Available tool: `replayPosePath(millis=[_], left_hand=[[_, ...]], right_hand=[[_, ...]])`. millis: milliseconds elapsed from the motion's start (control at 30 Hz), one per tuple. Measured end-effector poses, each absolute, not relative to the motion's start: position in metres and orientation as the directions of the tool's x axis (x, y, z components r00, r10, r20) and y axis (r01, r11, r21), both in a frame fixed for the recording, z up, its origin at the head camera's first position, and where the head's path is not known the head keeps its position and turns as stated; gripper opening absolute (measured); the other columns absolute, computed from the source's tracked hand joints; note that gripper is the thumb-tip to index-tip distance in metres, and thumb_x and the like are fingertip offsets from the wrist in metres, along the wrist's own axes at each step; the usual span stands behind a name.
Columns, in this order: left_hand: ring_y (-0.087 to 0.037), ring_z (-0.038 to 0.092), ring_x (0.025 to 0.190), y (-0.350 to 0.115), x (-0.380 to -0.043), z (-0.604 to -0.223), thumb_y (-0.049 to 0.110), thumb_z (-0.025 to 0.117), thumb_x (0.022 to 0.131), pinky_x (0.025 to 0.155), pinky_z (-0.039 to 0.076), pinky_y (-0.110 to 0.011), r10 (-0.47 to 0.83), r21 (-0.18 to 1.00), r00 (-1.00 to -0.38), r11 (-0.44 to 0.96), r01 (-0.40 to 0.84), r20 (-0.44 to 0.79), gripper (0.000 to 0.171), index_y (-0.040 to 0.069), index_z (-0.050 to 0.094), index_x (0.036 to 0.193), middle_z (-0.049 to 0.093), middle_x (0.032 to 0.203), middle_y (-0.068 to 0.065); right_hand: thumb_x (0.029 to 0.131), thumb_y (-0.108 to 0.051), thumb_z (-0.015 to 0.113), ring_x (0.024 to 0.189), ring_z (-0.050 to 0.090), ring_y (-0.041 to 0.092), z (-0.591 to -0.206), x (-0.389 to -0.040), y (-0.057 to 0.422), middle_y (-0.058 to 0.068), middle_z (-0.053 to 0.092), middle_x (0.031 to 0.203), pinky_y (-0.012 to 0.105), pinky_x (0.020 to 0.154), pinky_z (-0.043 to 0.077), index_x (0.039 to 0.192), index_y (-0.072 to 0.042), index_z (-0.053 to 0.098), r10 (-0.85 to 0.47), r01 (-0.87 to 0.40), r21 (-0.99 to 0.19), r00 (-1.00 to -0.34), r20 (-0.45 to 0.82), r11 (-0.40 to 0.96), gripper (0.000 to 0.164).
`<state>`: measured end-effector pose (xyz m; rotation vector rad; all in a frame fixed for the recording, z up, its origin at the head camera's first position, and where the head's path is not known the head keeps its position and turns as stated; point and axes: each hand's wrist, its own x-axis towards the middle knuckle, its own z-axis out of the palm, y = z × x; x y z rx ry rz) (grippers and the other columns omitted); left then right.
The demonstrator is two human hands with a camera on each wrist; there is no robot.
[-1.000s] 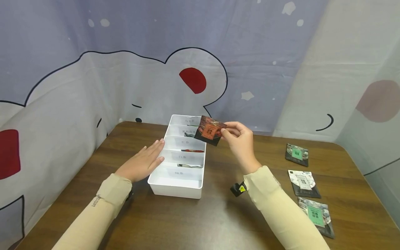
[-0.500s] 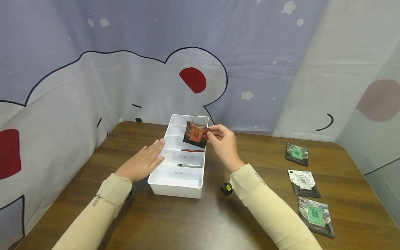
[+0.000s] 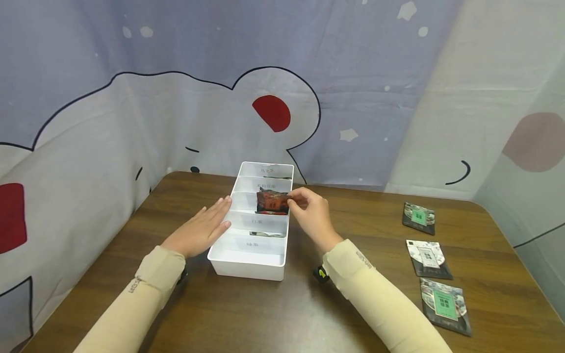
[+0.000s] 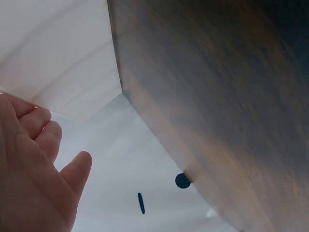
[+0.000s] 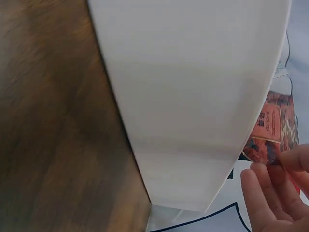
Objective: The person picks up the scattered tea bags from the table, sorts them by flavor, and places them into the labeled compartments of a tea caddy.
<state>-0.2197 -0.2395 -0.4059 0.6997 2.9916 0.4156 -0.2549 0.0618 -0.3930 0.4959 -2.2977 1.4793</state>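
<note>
My right hand (image 3: 312, 215) pinches the right edge of a red and black tea packet (image 3: 272, 201), which is partly down in the third compartment from the back of a white divided box (image 3: 249, 268). The right wrist view shows "BLACK TEA" printed on this tea packet (image 5: 270, 121), its lower part hidden by the box wall (image 5: 183, 96). Fingers straight, my left hand (image 3: 198, 231) rests against the box's left rim. In the left wrist view, the fingers of that hand (image 4: 38, 159) touch the rim of the white box (image 4: 58, 53).
Three packets lie on the wooden table (image 3: 353, 304) at the right: a small green-labelled one (image 3: 419, 218), a white-labelled one (image 3: 428, 259) and a larger green-labelled one (image 3: 446, 305). Other packets' edges, such as a pale one (image 3: 267, 234), show inside the box. A patterned curtain (image 3: 353, 88) hangs behind.
My right hand has moved left and down, bringing the red and black tea packet from above the box's right side into the third compartment. My left hand has stayed at the rim.
</note>
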Motion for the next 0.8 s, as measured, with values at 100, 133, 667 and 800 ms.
replayPosePath(millis=[100, 133, 667, 800], left_hand=[[-0.03, 0.012, 0.156, -0.239, -0.219, -0.406, 0.046, 0.025, 0.111, 0.124, 0.015, -0.055, 0.441, 0.27, -0.897, 0.862, 0.43, 0.019, 0.067, 0.006, 0.011, 0.163, 0.01, 0.17, -0.009], [-0.03, 0.012, 0.156, -0.239, -0.219, -0.405, 0.046, 0.025, 0.111, 0.124, 0.015, -0.055, 0.441, 0.27, -0.897, 0.862, 0.429, 0.018, 0.067, 0.006, 0.011, 0.163, 0.01, 0.17, -0.008], [-0.03, 0.012, 0.156, -0.24, -0.22, -0.407, 0.048, 0.025, 0.111, 0.123, 0.015, -0.055, 0.438, 0.273, -0.899, 0.863, 0.426, 0.019, 0.068, 0.007, 0.01, 0.163, 0.009, 0.17, -0.008], [-0.029, 0.012, 0.156, -0.24, -0.22, -0.407, 0.047, 0.025, 0.111, 0.124, 0.015, -0.055, 0.439, 0.271, -0.898, 0.862, 0.427, 0.018, 0.068, 0.007, 0.01, 0.163, 0.01, 0.17, -0.008]], right_hand=[[0.089, 0.002, 0.071, 0.082, 0.072, 0.025, -0.396, -0.253, 0.063, 0.011, 0.076, 0.09, 0.038, 0.074, 0.061, 0.096, -0.001, 0.075, -0.124, -0.487, -0.773, -0.868, 0.481, 0.406, 0.009], [0.089, 0.002, 0.071, 0.082, 0.072, 0.025, -0.397, -0.253, 0.064, 0.01, 0.076, 0.09, 0.039, 0.075, 0.061, 0.096, -0.001, 0.075, -0.134, -0.491, -0.768, -0.866, 0.482, 0.412, 0.009], [0.086, 0.007, 0.065, 0.081, 0.071, 0.022, -0.404, -0.248, 0.068, 0.011, 0.075, 0.096, 0.037, 0.074, 0.061, 0.097, 0.0, 0.075, -0.231, -0.539, -0.706, -0.84, 0.491, 0.459, 0.016], [0.086, 0.005, 0.066, 0.081, 0.071, 0.021, -0.403, -0.247, 0.072, 0.01, 0.075, 0.096, 0.037, 0.074, 0.06, 0.097, 0.0, 0.076, -0.222, -0.532, -0.714, -0.845, 0.487, 0.456, 0.016]])
